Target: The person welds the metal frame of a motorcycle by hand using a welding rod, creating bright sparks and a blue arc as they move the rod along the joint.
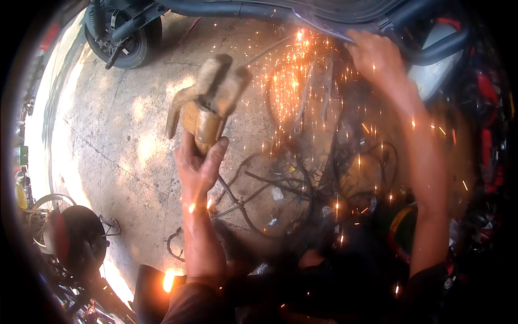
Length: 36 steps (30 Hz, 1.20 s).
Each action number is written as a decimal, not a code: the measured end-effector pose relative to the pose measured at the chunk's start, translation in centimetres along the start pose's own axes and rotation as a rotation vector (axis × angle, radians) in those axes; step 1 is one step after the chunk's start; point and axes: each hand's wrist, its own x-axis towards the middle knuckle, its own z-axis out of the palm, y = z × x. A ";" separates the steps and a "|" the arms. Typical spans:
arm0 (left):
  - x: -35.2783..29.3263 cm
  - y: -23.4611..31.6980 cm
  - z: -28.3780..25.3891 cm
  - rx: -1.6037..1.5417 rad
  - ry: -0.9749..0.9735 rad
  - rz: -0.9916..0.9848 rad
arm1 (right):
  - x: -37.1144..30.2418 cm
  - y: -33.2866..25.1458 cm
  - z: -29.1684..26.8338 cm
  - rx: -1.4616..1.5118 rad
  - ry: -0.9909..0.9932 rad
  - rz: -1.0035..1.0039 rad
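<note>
My left hand (198, 162) is raised over the concrete floor, gripping a worn tan holder (208, 102) with a thin rod (270, 48) running up and right to a bright glowing point (299, 35). Orange sparks (294, 75) rain down from that point. My right hand (375, 54) reaches up to the dark metal frame (334, 24) at the top, resting against its edge just right of the glow. What the right hand's fingers grip is hidden by haze and glare.
A scooter wheel (127, 40) stands at the top left. Tangled cables and scrap (270, 200) lie on the concrete floor (118, 140) below the sparks. A dark round machine (75, 237) sits at the lower left. Red parts (488, 146) crowd the right.
</note>
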 end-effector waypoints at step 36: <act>-4.0 -0.9 6.9 -0.548 0.015 -0.218 | 0.1 0.7 0.6 -0.033 0.053 -0.026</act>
